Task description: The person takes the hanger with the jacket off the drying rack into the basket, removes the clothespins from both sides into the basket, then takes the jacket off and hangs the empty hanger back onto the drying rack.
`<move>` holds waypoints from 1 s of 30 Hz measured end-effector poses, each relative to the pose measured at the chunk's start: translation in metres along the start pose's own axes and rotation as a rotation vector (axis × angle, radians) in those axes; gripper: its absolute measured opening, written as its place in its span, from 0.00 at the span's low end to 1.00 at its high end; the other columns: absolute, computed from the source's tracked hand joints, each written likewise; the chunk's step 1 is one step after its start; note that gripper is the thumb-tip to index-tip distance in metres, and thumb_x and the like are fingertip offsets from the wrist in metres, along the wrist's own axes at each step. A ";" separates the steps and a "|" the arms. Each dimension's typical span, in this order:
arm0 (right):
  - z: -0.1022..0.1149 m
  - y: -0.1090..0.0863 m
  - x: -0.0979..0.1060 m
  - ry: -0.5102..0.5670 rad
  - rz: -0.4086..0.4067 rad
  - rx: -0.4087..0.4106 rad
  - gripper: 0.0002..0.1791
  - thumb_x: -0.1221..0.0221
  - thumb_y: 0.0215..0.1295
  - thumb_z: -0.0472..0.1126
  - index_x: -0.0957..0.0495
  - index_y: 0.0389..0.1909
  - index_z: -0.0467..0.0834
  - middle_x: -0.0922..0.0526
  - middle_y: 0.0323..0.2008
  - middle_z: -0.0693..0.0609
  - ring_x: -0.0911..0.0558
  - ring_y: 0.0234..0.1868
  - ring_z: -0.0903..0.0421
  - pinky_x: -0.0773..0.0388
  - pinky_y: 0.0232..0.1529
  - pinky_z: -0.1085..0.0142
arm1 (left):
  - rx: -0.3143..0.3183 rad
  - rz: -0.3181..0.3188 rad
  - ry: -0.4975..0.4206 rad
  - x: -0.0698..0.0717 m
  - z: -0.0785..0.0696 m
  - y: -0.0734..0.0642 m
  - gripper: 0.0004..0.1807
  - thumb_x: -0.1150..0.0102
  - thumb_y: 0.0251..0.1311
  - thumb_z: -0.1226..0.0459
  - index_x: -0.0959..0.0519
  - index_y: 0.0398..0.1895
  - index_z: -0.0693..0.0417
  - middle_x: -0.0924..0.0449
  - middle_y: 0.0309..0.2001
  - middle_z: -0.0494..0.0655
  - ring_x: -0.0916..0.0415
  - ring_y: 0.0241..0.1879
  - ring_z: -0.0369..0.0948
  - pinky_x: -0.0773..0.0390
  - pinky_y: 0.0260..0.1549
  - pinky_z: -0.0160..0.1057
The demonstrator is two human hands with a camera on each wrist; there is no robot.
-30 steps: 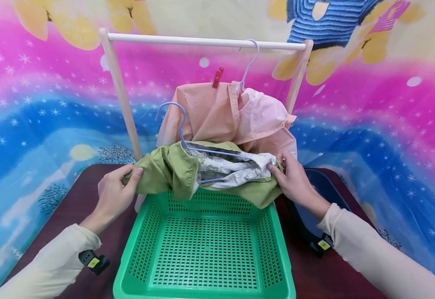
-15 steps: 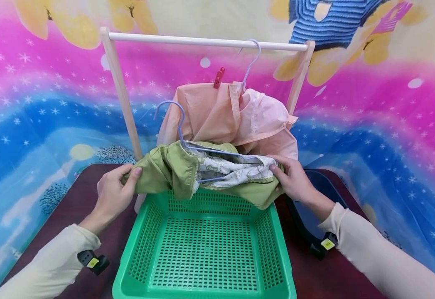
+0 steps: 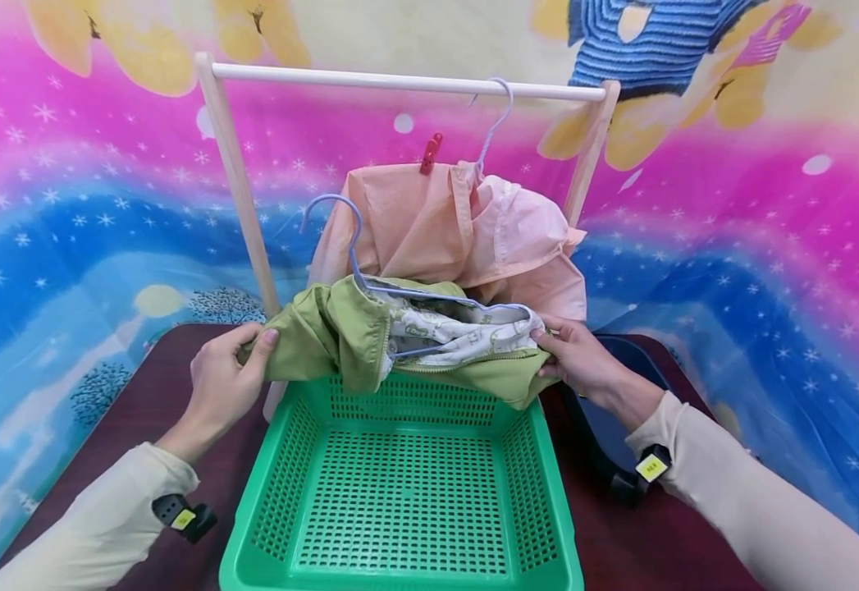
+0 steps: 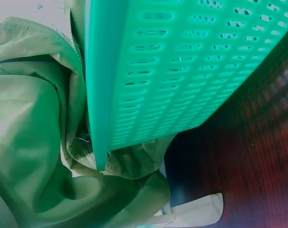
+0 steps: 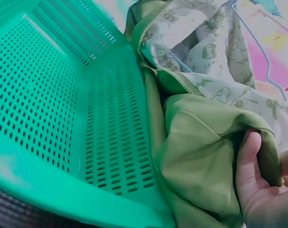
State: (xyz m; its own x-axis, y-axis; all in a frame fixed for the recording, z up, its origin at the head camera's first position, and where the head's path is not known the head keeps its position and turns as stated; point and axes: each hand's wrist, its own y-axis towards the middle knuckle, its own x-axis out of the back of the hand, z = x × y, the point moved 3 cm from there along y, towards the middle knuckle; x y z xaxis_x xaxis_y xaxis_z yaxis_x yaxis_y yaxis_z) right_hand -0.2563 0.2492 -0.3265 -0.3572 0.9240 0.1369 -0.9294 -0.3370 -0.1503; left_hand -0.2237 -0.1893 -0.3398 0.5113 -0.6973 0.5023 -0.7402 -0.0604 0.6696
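A green zip jacket [image 3: 358,332] with a white printed lining [image 5: 210,50] hangs between both hands at the back rim of the green basket. Inside its open collar lies a lilac hanger [image 3: 422,293], its hook standing up on the left. My left hand [image 3: 228,371] pinches the jacket's left side between thumb and fingers. On the opposite side my right hand [image 3: 580,359] grips the shoulder edge, the thumb over the lining near the hanger's end. In the right wrist view the cloth folds over that hand's fingers [image 5: 250,159].
The green perforated basket [image 3: 562,525] stands in front on a dark red table [image 3: 178,394]. Behind, a rack with a white rail [image 3: 399,80] carries a pink garment [image 3: 414,222] on a hanger, with a red clothespin [image 3: 431,153]. A dark blue tray [image 3: 614,427] lies at right.
My right hand has shifted its grip slightly lower on the jacket's shoulder, and the lining now lies around the hanger's right end. The hook has tipped slightly left. My left hand keeps its hold.
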 end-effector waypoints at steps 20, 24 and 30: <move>-0.016 0.003 -0.009 -0.030 0.054 -0.088 0.23 0.62 0.84 0.43 0.43 0.73 0.38 0.15 0.40 0.60 0.16 0.33 0.64 0.21 0.33 0.69 | 0.060 0.033 -0.022 0.000 0.002 -0.001 0.13 0.40 0.70 0.60 0.18 0.26 0.50 0.36 0.15 0.38 0.43 0.16 0.31 0.41 0.21 0.39; -0.016 0.004 -0.012 -0.032 0.061 -0.086 0.22 0.61 0.84 0.42 0.41 0.71 0.38 0.14 0.38 0.60 0.16 0.31 0.64 0.20 0.32 0.69 | 0.063 0.033 -0.020 -0.001 0.001 -0.001 0.12 0.40 0.70 0.60 0.18 0.25 0.49 0.37 0.15 0.37 0.44 0.16 0.31 0.42 0.21 0.39; -0.012 0.002 -0.017 -0.091 0.051 -0.102 0.21 0.60 0.84 0.43 0.40 0.69 0.36 0.15 0.37 0.60 0.19 0.29 0.64 0.23 0.31 0.68 | 0.064 0.051 -0.019 -0.001 0.001 0.000 0.15 0.41 0.71 0.59 0.21 0.23 0.50 0.37 0.15 0.38 0.43 0.15 0.31 0.41 0.20 0.39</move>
State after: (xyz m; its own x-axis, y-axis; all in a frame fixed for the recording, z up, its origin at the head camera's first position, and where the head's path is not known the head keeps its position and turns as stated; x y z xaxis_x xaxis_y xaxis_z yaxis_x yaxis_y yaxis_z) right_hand -0.2509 0.2350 -0.3412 -0.4149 0.8842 0.2145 -0.8973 -0.3585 -0.2577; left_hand -0.2249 -0.1891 -0.3406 0.4645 -0.7137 0.5243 -0.7919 -0.0698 0.6066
